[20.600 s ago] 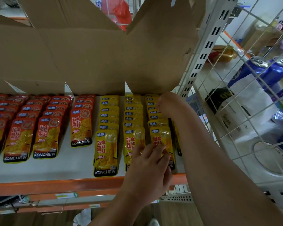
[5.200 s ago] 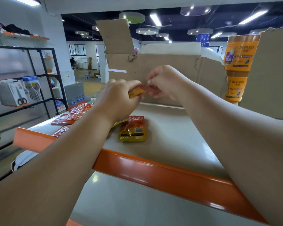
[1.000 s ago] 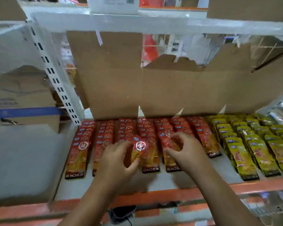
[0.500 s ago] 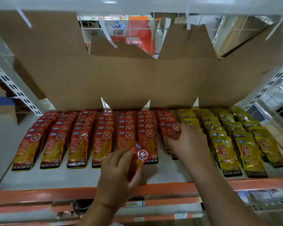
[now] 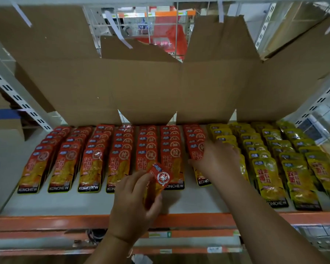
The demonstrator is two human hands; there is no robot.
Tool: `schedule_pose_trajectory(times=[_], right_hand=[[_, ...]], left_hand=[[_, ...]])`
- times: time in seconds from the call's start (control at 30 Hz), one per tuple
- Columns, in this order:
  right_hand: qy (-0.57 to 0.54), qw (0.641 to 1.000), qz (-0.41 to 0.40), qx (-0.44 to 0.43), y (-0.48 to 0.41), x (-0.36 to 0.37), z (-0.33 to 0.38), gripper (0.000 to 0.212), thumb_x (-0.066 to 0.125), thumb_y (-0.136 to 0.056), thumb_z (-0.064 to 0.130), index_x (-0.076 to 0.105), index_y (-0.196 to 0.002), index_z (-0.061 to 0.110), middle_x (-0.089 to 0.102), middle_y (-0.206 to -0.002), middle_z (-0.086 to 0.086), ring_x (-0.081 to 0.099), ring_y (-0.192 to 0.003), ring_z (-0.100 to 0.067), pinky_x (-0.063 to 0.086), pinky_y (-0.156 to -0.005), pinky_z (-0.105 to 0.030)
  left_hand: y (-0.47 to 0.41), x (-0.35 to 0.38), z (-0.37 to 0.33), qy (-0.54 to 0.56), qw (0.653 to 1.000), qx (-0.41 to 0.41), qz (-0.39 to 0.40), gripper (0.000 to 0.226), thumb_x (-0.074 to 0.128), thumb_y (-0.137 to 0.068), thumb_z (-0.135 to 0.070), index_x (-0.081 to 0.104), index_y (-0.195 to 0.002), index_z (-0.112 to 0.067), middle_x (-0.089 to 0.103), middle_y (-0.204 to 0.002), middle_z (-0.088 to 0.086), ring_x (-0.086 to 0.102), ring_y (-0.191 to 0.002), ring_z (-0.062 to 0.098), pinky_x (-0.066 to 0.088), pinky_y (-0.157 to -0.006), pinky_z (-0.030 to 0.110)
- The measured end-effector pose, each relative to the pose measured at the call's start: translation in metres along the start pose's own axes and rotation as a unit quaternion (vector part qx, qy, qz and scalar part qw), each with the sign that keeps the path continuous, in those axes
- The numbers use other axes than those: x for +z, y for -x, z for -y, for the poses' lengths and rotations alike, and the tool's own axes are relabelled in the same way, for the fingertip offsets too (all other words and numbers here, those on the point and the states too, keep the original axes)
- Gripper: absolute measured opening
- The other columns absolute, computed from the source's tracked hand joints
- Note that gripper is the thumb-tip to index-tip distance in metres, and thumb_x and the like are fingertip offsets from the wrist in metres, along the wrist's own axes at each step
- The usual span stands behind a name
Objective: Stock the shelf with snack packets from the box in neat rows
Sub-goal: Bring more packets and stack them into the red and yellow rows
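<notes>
- Head view: nearest is the orange lip point(image 5: 46, 221) of the shelf point(image 5: 189, 202).
- Just above and beyond the lip, the left hand point(image 5: 133, 204) pinches one red packet point(image 5: 160, 180), with the thumb on its near edge and the fingers curled round the other side.
- That packet's long axis is tilted. Its round-logo end points away from the lip and to the right, out of line with the rows.
- Farther in from the lip and to the right, the right hand point(image 5: 217, 159) lies over the last red row. I cannot tell whether it pinches a packet or only presses.
- The red rows point(image 5: 91, 164) run straight back from the lip, with the yellow rows point(image 5: 265, 168) to their right.
- Farthest from the lip, the cardboard box point(image 5: 141, 88) stands behind the rows.
- The left hand is nearer the lip and carries the load. The packet probably needs turning until it sits square to the lip before it is laid at the front of a red row.
</notes>
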State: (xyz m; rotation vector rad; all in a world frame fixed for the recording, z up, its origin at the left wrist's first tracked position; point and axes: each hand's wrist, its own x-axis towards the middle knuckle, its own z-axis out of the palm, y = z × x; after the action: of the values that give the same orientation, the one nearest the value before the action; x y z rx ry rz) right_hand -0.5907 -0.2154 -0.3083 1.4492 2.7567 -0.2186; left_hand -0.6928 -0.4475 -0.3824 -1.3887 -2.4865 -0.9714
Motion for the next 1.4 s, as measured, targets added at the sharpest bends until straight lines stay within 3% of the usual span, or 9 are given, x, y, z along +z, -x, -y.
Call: schedule_pose_trajectory(times=[0.17,0.33,0.47,0.6,0.73,0.9,1.03,1.23,1.4], right_hand=[[-0.008,0.999,0.031,0.002,-0.008,0.001,-0.002,0.060,0.058,-0.073,0.068,0.059,-0.119,0.029,0.067,-0.110,-0.007,0.057,-0.113,-0.038,0.038,-0.099,-0.050],[-0.011,1.000,0.012,0.012,-0.013,0.005,-0.002,0.067,0.059,-0.075,0.071,0.054,-0.124,0.026,0.068,-0.114,-0.005,0.060,-0.112,-0.036,0.040,-0.096,-0.048],[-0.043,0.999,0.000,0.005,-0.017,0.001,-0.006,0.068,0.056,-0.074,0.073,0.050,-0.131,0.035,0.067,-0.118,-0.002,0.060,-0.115,-0.036,0.043,-0.097,-0.051],[-0.101,0.990,0.001,-0.094,-0.025,-0.011,-0.013,0.047,0.066,-0.087,0.046,0.060,-0.130,0.028,0.066,-0.120,-0.006,0.063,-0.110,-0.030,0.053,-0.091,-0.039],[-0.057,0.985,0.051,-0.153,-0.035,-0.025,-0.017,0.049,0.070,-0.092,0.032,0.059,-0.139,0.027,0.059,-0.136,-0.005,0.056,-0.122,-0.025,0.045,-0.095,-0.030],[0.006,0.983,0.085,-0.165,-0.057,-0.025,-0.016,0.028,0.062,-0.096,0.027,0.068,-0.121,0.016,0.065,-0.120,-0.008,0.061,-0.104,-0.023,0.040,-0.075,-0.026],[0.053,0.982,0.121,-0.133,-0.082,-0.024,-0.010,0.025,0.059,-0.100,0.019,0.069,-0.122,0.012,0.068,-0.119,-0.009,0.065,-0.101,-0.024,0.052,-0.087,-0.028],[0.055,0.985,0.087,-0.139,-0.092,-0.018,-0.010,0.018,0.055,-0.100,0.016,0.071,-0.105,0.011,0.069,-0.106,-0.009,0.065,-0.091,-0.024,0.053,-0.080,-0.029],[0.058,0.986,0.097,-0.121,-0.095,-0.012,-0.007,0.018,0.056,-0.101,0.018,0.071,-0.107,0.010,0.068,-0.102,-0.009,0.058,-0.079,-0.020,0.045,-0.073,-0.026]], left_hand=[[0.001,0.002,0.002,-0.001,1.000,0.004,0.000,0.056,0.065,-0.085,-0.052,0.065,-0.128,-0.015,0.065,-0.128,0.005,0.057,-0.118,0.027,0.043,-0.101,0.041],[0.000,0.002,0.002,0.000,1.000,0.007,0.000,0.055,0.066,-0.085,-0.051,0.066,-0.127,-0.016,0.065,-0.128,0.004,0.059,-0.117,0.028,0.043,-0.101,0.040],[0.000,0.003,0.002,0.004,1.000,0.015,-0.009,0.054,0.066,-0.086,-0.050,0.063,-0.127,-0.017,0.064,-0.128,0.004,0.059,-0.117,0.027,0.045,-0.100,0.042],[0.000,0.002,0.001,0.006,1.000,0.020,-0.016,0.052,0.066,-0.085,-0.049,0.062,-0.127,-0.018,0.063,-0.128,0.004,0.056,-0.118,0.024,0.044,-0.099,0.041],[0.000,0.003,0.002,0.004,1.000,0.022,-0.015,0.052,0.067,-0.085,-0.049,0.063,-0.126,-0.017,0.063,-0.128,0.003,0.055,-0.118,0.023,0.042,-0.100,0.039],[0.001,0.003,0.001,0.000,1.000,0.024,-0.010,0.052,0.066,-0.086,-0.050,0.061,-0.127,-0.019,0.063,-0.128,0.004,0.055,-0.118,0.025,0.043,-0.100,0.040],[0.001,0.003,0.002,-0.002,1.000,0.024,-0.001,0.053,0.065,-0.086,-0.051,0.059,-0.128,-0.020,0.063,-0.128,0.005,0.057,-0.117,0.027,0.044,-0.099,0.040],[0.000,0.003,0.000,-0.008,1.000,0.022,0.000,0.054,0.065,-0.086,-0.053,0.060,-0.128,-0.019,0.064,-0.127,0.006,0.056,-0.117,0.026,0.044,-0.098,0.039],[0.001,0.003,0.001,-0.011,1.000,0.016,0.007,0.055,0.065,-0.086,-0.054,0.059,-0.129,-0.020,0.065,-0.128,0.007,0.056,-0.118,0.026,0.048,-0.097,0.041]])
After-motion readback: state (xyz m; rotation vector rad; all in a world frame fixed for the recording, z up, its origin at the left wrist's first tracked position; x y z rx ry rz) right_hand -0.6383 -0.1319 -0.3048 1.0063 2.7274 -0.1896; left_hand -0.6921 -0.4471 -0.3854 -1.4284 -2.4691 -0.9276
